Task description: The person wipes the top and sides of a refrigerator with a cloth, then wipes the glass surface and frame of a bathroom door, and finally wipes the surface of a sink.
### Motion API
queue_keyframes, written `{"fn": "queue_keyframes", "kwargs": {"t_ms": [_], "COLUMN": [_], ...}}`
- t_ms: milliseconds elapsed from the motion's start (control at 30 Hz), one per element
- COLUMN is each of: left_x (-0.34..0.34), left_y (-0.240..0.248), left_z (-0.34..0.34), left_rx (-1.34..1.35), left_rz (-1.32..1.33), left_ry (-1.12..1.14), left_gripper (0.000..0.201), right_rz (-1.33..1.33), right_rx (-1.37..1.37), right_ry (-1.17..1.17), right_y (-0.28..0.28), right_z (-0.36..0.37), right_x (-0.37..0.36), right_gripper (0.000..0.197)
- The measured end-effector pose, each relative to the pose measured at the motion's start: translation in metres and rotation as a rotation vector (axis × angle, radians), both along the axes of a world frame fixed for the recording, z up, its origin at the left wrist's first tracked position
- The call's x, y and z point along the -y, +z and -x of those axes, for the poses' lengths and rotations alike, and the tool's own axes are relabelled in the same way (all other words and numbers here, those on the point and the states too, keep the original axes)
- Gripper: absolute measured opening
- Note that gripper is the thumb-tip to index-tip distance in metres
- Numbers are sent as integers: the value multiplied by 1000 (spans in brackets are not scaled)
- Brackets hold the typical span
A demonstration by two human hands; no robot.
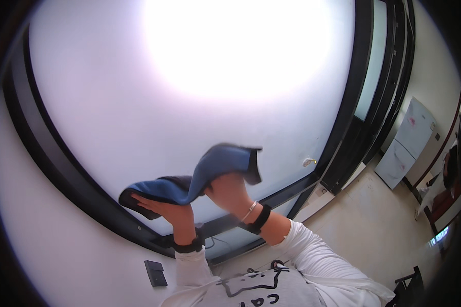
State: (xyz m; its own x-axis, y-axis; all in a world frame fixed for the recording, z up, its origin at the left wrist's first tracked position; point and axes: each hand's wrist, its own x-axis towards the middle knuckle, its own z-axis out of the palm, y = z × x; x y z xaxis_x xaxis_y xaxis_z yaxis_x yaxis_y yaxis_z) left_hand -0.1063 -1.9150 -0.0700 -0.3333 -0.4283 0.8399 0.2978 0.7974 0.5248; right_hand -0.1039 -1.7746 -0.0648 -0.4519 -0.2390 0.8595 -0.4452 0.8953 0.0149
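A blue piece of cloth with black edging [222, 161] is raised in front of a large frosted glass pane [102, 117]. It bends in a wave between my two hands. My left hand [166, 209] grips the lower left end, its fingers stretched along the dark underside. Higher up, my right hand [229, 192] holds the other part. The cloth covers most of the right fingers, and its black end flops over to the right of them. Both wrists wear black bands, and a thin bracelet circles the right one.
Dark frame bars [61, 174] border the glass. A small white fitting [308, 162] sits low on the pane's right. A dark wall switch [155, 273] is at lower left. Far right stand a pale fridge [407, 140] on a tiled floor [358, 225] and a dark chair [409, 289].
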Motion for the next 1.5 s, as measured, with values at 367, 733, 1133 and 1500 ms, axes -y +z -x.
{"fn": "queue_keyframes", "kwargs": {"t_ms": [367,733,1133,1500], "left_x": [52,-30,-116,-144], "left_y": [19,67,114,179], "left_z": [9,5,6,18], "left_rx": [-98,-151,-67,-203], "left_rz": [-74,113,637,714], "left_ry": [57,5,-126,-76], "left_gripper": [90,66,51,41], "right_rz": [-11,128,127,-31], "right_rx": [-126,70,-281,-333], "right_ry": [269,249,30,13], "right_y": [91,88,102,160], "right_z": [6,6,3,14], "right_x": [68,-24,-95,-137], "right_gripper": [16,11,22,26]}}
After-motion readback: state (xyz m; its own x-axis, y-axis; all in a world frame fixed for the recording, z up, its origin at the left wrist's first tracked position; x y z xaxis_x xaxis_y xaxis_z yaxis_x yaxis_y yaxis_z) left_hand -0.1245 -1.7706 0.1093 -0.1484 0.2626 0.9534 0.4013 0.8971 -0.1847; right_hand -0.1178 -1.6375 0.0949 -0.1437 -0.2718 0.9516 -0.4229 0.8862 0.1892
